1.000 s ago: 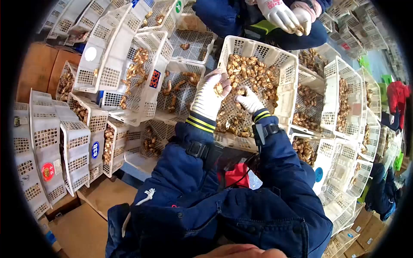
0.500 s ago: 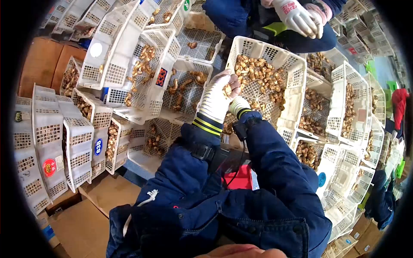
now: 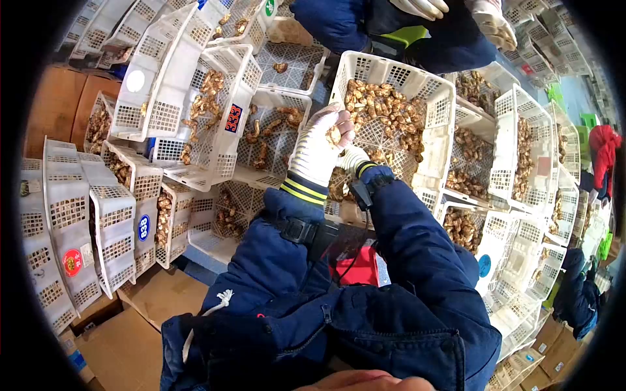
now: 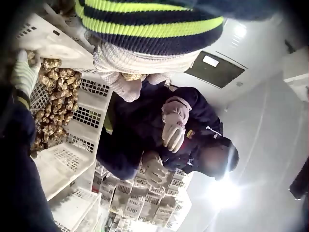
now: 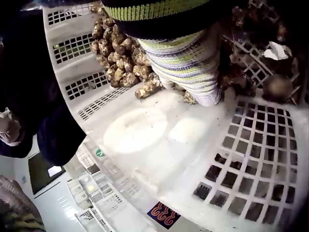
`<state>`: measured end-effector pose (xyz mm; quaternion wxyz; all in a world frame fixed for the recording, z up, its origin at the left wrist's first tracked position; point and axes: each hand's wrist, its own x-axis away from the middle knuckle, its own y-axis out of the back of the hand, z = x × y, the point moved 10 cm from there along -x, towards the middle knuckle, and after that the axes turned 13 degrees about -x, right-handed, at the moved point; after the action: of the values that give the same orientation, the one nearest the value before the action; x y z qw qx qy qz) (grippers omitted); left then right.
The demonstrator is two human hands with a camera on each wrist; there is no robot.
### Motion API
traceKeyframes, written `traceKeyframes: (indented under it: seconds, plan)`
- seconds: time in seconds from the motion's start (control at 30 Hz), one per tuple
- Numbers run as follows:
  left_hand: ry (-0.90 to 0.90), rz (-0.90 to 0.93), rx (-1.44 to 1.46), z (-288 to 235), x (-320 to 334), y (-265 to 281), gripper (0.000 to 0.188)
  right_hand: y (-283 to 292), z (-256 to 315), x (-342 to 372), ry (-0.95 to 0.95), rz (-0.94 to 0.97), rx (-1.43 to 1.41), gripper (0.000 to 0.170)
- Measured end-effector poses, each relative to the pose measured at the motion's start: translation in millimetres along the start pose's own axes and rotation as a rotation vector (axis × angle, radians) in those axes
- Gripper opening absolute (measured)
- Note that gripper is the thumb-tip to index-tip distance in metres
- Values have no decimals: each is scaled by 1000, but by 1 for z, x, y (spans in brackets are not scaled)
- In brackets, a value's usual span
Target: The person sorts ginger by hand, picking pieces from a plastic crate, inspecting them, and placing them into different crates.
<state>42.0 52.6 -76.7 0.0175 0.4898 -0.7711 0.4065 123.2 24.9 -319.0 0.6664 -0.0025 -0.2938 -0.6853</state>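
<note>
My gloved left hand (image 3: 318, 143) is raised over the left rim of a white plastic crate (image 3: 445, 146), fingers curled round a knobbly brown-and-cream mushroom-like piece (image 3: 334, 135). Partly behind it in the head view, my gloved right hand (image 3: 352, 159) reaches low inside that crate. A mottled piece (image 5: 189, 98) shows between the right fingers by the crate wall in the right wrist view. In the left wrist view, the right hand (image 4: 25, 79) also has a brown piece (image 4: 32, 56) at its fingertips. Many similar pieces (image 3: 381, 104) are heaped toward the far side of the crate.
Perforated crates stand close on both sides, one labelled 333 (image 3: 233, 118), another 838 (image 3: 144, 227). Across the crate sits a person with gloved hands (image 3: 492, 26). Cardboard boxes (image 3: 124, 345) lie at lower left, and something red (image 3: 355, 267) is below the crate.
My right hand has moved left and lower into the crate, now partly behind my left hand, which still holds its piece. The other person's gloved hands have moved apart.
</note>
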Motion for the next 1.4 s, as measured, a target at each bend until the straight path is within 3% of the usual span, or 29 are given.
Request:
traceKeyframes:
  seconds: [0.1, 0.33, 0.37, 0.4, 0.43, 0.5, 0.53, 0.67, 0.77, 0.83, 0.87, 0.9, 1.07, 1.1, 1.17, 1.27, 1.4]
  plan:
    - [23, -20, -9, 1, -1, 3, 22, 9, 10, 13, 28, -100, -182, 65]
    - [11, -5, -36, -5, 5, -2, 22, 57, 30, 55, -14, -30, -552, 52]
    - [4, 11, -42, -4, 6, -3, 22, 73, 46, 66, -31, -13, -636, 52]
    - [-6, 31, -51, -2, 5, -2, 22, 90, 73, 70, 136, -22, -703, 51]
    - [-19, 57, -63, -2, 4, -4, 22, 107, 75, 80, 46, -25, -624, 52]
    - [-15, 71, -82, 3, 0, -5, 16, 136, 117, 104, 134, -54, -734, 51]
    - [15, 52, -71, 10, -2, -4, 15, 150, 133, 114, 204, -83, -616, 51]
    - [151, 100, 43, 52, -6, -16, 21, 172, 187, 165, 187, -148, -545, 55]
    - [174, 104, 164, 59, 16, -51, 30, 181, 231, 203, 383, -328, -87, 63]
    - [211, 107, 247, 60, 27, -69, 33, 174, 225, 211, 432, -393, 19, 70]
    - [219, -9, 136, 57, 43, -65, 32, 172, 224, 219, 385, -428, 70, 70]
    - [189, 44, 179, 73, 29, -58, 30, 171, 226, 226, 337, -463, 122, 71]
    - [186, 172, 288, 73, 31, -76, 30, 175, 223, 242, 429, -556, -77, 78]
    - [106, 139, 260, 67, 27, -74, 33, 178, 226, 241, 487, -572, -133, 78]
    - [101, 154, 291, 66, 24, -75, 35, 181, 222, 237, 481, -567, -227, 82]
    - [82, 189, 259, 50, 33, -86, 41, 180, 217, 233, 527, -498, -648, 85]
    - [109, 293, 378, 42, 37, -98, 42, 186, 221, 233, 531, -447, -831, 78]
